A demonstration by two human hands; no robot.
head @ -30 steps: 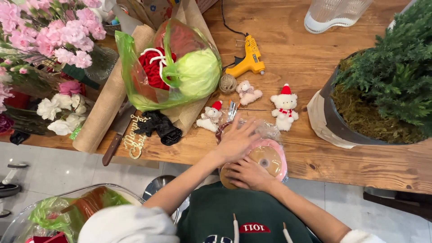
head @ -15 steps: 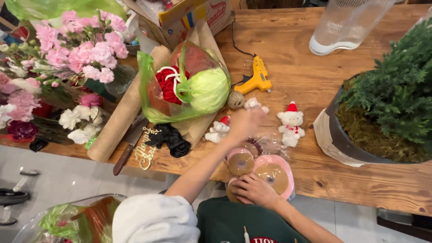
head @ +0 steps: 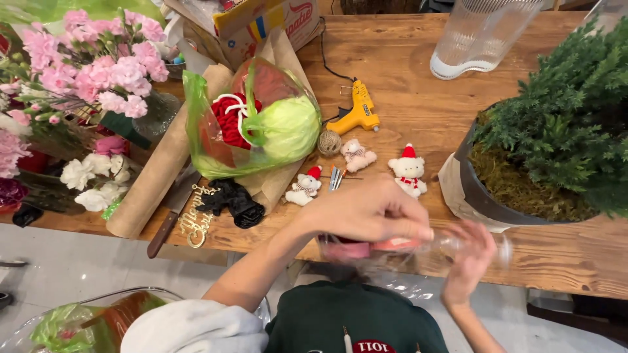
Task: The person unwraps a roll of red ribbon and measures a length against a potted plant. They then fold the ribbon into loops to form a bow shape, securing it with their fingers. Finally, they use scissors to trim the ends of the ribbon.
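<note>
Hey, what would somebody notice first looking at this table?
Probably the two hands at the near edge: the left hand and right hand hold a clear, pinkish plastic wrapper, blurred here. Behind them lie three small teddy bears and a yellow glue gun, with pink flowers far left and a potted evergreen right.

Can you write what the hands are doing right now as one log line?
left hand: gripping clear pink-topped wrapper | right hand: blurred, open beside wrapper | nearby: toy bears, yellow glue gun | surface: wooden table
</note>
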